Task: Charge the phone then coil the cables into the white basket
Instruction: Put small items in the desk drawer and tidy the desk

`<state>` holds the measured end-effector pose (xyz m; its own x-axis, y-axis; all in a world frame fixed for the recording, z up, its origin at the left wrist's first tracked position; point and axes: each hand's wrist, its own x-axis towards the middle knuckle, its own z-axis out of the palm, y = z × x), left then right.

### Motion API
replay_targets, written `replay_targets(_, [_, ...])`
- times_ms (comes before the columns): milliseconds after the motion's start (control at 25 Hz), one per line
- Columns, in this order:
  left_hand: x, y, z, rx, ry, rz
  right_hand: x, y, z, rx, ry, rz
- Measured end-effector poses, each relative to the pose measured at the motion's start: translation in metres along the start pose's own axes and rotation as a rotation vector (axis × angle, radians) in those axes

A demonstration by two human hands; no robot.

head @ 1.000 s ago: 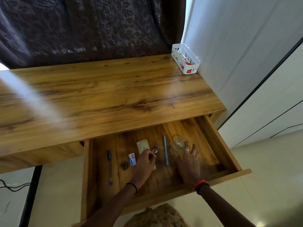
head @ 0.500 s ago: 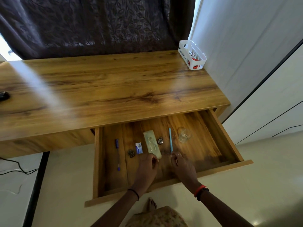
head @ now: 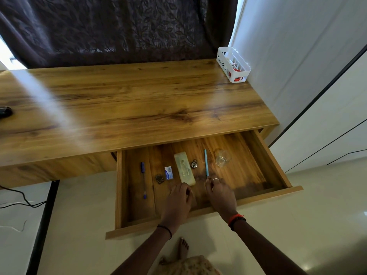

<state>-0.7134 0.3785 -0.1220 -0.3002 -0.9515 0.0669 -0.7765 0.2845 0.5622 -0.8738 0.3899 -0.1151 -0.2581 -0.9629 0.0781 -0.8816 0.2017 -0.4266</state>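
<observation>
The white basket (head: pixel 244 68) stands at the desk's back right corner against the wall, with red and white items inside. A small black object (head: pixel 5 111) lies at the desk's far left edge; I cannot tell what it is. Black cables (head: pixel 23 199) trail on the floor at the left. Both hands are in the open drawer (head: pixel 278 167). My left hand (head: pixel 177 201) hovers with loosely curled fingers just short of a pale oblong case (head: pixel 183 167). My right hand (head: pixel 221 194), fingers loosely curled, has its fingertips near the end of a light blue pen (head: pixel 206 162).
The drawer also holds a dark blue pen (head: pixel 143 175), a small card (head: pixel 168 172), a dark clump (head: pixel 159 179), a small padlock (head: pixel 194 164) and a clear cup (head: pixel 222 158). The wooden desk top (head: pixel 139 104) runs under a dark curtain (head: pixel 119 28). White wardrobe doors stand at the right.
Both hands have drawn back toward the drawer's front. The left hand has come off the pale case, and the right hand has lifted from lying flat on the drawer floor.
</observation>
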Motion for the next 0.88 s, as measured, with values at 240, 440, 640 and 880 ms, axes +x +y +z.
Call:
replay_targets(240, [0.031,-0.005,-0.009,0.036,0.061,0.046,0.031,-0.008,0.002,0.035,-0.020,-0.020])
replay_targets(440, [0.055,-0.009,-0.023,-0.022,0.001,0.221,0.063,-0.006,0.001,0.175,-0.178,-0.253])
replay_targets(640, [0.068,-0.041,-0.036,0.257,-0.123,0.494,0.083,0.005,-0.018,0.101,-0.357,-0.479])
replay_targets(880, [0.065,-0.050,-0.040,0.449,-0.095,0.376,0.106,0.010,-0.031,-0.119,-0.299,-0.735])
